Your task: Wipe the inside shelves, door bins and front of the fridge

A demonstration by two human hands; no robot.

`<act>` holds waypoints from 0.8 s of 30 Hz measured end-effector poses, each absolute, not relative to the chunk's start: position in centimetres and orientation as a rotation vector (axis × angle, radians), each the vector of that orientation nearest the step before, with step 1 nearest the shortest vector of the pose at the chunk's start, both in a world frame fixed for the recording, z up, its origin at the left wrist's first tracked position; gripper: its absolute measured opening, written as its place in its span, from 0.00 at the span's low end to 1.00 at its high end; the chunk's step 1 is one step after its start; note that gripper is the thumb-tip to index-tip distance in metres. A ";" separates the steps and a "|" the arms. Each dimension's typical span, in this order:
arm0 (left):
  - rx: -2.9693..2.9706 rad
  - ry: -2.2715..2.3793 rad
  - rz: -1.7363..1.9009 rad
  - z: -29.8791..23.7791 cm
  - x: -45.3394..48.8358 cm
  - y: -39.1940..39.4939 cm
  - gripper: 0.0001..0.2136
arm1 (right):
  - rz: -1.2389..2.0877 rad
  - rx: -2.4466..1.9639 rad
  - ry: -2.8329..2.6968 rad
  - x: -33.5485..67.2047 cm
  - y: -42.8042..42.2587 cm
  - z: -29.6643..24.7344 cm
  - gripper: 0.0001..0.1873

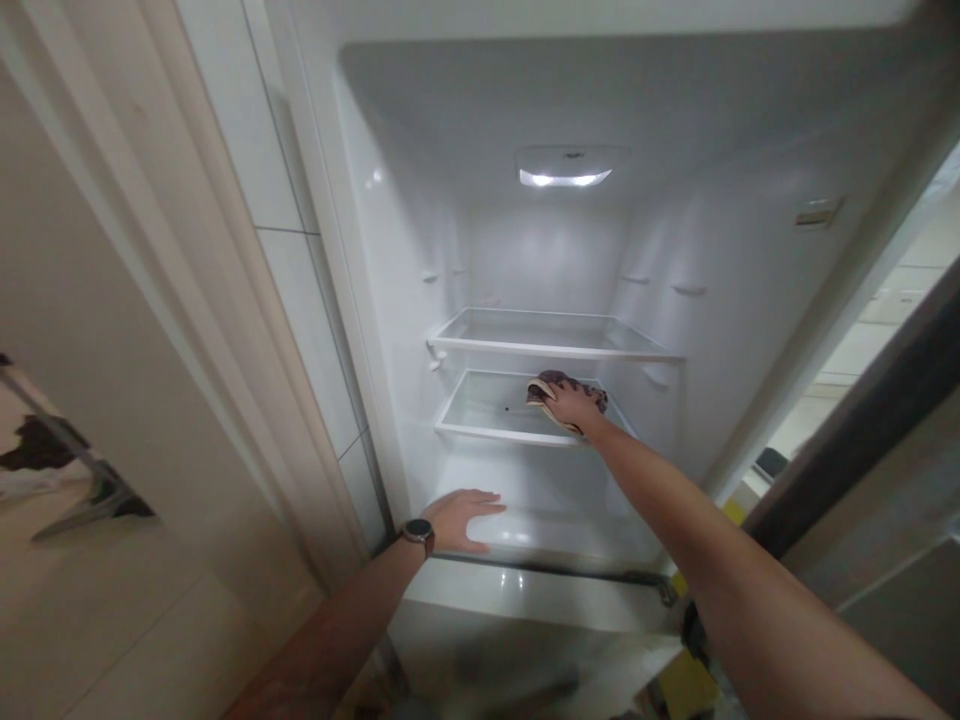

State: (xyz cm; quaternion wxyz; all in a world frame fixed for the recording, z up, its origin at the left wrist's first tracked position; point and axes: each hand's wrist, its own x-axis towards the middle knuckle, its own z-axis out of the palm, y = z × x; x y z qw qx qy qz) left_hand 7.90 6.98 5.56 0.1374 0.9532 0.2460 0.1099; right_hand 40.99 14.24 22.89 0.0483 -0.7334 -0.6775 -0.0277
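I look into an open white fridge [390, 300] with nothing stored inside. My right hand [571, 405] reaches in and presses a dark patterned cloth [559, 380] flat onto the middle glass shelf [487, 405], fingers closed over the cloth. A small dark speck lies on that shelf left of the cloth. My left hand [461, 518], with a black watch [418, 530] on its wrist, rests flat with fingers stretched out on the lowest shelf [570, 530] near the front edge.
A second glass shelf [555, 335] sits above the middle one. The interior lamp [564, 177] glows on the ceiling. The fridge door [862, 430] stands open at the right. A white tiled wall [292, 250] and a pale panel [90, 300] flank the left side.
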 end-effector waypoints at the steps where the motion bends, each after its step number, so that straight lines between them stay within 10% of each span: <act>1: 2.755 0.708 0.318 5.6 7.9 7.0 0.41 | -0.079 -2.240 -2.064 41.0 14.6 22.9 0.34; 24: 2.726 0.720 0.316 6.3 8.0 6.4 0.39 | 0.031 -1.969 -2.286 31.0 23.6 22.6 0.34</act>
